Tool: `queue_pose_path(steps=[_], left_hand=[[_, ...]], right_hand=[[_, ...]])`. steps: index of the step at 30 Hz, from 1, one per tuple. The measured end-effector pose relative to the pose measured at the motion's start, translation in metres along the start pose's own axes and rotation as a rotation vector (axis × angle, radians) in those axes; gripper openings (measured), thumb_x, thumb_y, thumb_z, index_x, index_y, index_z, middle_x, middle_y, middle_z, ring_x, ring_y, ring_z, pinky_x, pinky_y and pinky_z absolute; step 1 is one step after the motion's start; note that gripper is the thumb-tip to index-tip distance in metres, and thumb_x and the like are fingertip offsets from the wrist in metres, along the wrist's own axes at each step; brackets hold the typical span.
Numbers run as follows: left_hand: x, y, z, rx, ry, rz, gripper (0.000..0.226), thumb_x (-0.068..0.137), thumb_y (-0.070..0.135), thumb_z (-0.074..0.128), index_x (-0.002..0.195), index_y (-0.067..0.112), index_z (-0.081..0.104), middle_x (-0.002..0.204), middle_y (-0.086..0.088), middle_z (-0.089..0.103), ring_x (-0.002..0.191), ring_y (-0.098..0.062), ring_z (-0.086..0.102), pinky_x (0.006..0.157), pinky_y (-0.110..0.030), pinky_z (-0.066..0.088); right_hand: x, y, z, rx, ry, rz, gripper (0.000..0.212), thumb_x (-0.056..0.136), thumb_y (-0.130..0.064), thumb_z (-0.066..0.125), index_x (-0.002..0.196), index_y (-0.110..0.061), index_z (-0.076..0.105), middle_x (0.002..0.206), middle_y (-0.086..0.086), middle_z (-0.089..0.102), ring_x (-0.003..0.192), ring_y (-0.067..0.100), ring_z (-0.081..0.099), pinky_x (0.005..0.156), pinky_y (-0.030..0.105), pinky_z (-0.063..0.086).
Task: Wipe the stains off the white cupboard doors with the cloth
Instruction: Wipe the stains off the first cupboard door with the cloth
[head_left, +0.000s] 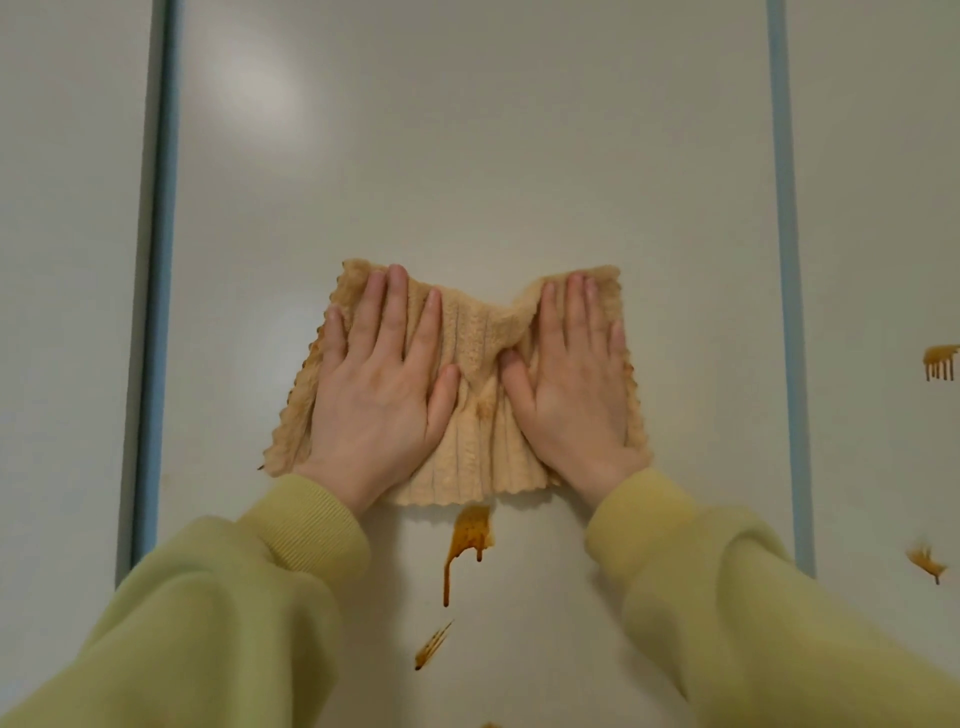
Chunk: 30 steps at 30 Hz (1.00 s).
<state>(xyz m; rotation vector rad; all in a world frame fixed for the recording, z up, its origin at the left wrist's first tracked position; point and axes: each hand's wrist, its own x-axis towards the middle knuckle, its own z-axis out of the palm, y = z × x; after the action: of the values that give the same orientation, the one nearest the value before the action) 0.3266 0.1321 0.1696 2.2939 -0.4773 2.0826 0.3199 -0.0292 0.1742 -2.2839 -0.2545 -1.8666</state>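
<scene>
A small brown streak (434, 644) and a dripping brown stain (470, 530) mark the middle cupboard door (467, 156), just below the beige cloth (478, 441). The left hand (379, 384) and right hand (576, 379) press the cloth flat, fingers straight. The right door (883, 208) carries two more stains (940, 361).

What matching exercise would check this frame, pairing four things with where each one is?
Things:
1. left hand
2. right hand
3. large dripping stain
4. comb-shaped stain

Places:
A. just below the cloth
B. flat on the cloth's left part
C. on the right-hand door
D. flat on the cloth's bunched right part

Pairs: 1-B, 2-D, 3-A, 4-C
</scene>
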Motion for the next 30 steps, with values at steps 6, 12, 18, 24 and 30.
queue_pose_path(steps=[6, 12, 18, 24, 30], left_hand=[[0.012, -0.042, -0.014, 0.025, -0.004, -0.005, 0.065, 0.092, 0.043, 0.02, 0.144, 0.005, 0.019, 0.152, -0.02, 0.013, 0.141, -0.027, 0.009, 0.111, -0.039, -0.004], [0.012, -0.067, -0.023, 0.023, -0.056, -0.001, 0.067, 0.091, 0.044, 0.015, 0.145, 0.005, 0.011, 0.153, -0.02, 0.007, 0.141, -0.027, 0.002, 0.112, -0.042, 0.0], [0.008, -0.067, -0.021, 0.013, -0.038, 0.016, 0.066, 0.091, 0.041, 0.017, 0.145, 0.003, 0.014, 0.152, -0.023, 0.009, 0.141, -0.03, 0.005, 0.112, -0.042, 0.0], [0.002, -0.063, -0.017, 0.006, -0.042, 0.046, 0.065, 0.093, 0.042, 0.019, 0.146, 0.004, 0.011, 0.152, -0.022, 0.007, 0.141, -0.028, 0.001, 0.113, -0.037, -0.008], [-0.036, -0.039, -0.009, -0.04, -0.043, 0.055, 0.065, 0.093, 0.04, 0.022, 0.146, 0.003, 0.01, 0.151, -0.014, 0.003, 0.14, -0.021, 0.0, 0.113, -0.032, -0.009]], right_hand=[[0.024, -0.046, 0.009, 0.045, 0.023, -0.118, 0.069, 0.085, -0.039, 0.018, 0.146, -0.006, 0.017, 0.154, 0.012, 0.013, 0.143, 0.022, 0.006, 0.112, 0.036, -0.009], [0.033, -0.076, 0.014, 0.041, -0.007, -0.214, 0.063, 0.089, -0.035, 0.02, 0.146, -0.009, 0.014, 0.155, 0.009, 0.01, 0.144, 0.019, 0.003, 0.111, 0.035, -0.011], [0.032, -0.076, 0.018, 0.053, 0.042, -0.215, 0.063, 0.088, -0.034, 0.022, 0.145, -0.007, 0.019, 0.154, 0.01, 0.015, 0.143, 0.02, 0.008, 0.111, 0.032, -0.009], [0.025, -0.074, 0.019, 0.095, 0.048, -0.278, 0.06, 0.088, -0.03, 0.025, 0.143, -0.006, 0.028, 0.151, 0.011, 0.025, 0.141, 0.021, 0.017, 0.112, 0.033, -0.004], [-0.008, -0.059, 0.02, 0.166, -0.065, -0.472, 0.054, 0.09, -0.026, 0.032, 0.141, -0.008, 0.033, 0.149, 0.007, 0.033, 0.138, 0.015, 0.021, 0.113, 0.03, -0.001]])
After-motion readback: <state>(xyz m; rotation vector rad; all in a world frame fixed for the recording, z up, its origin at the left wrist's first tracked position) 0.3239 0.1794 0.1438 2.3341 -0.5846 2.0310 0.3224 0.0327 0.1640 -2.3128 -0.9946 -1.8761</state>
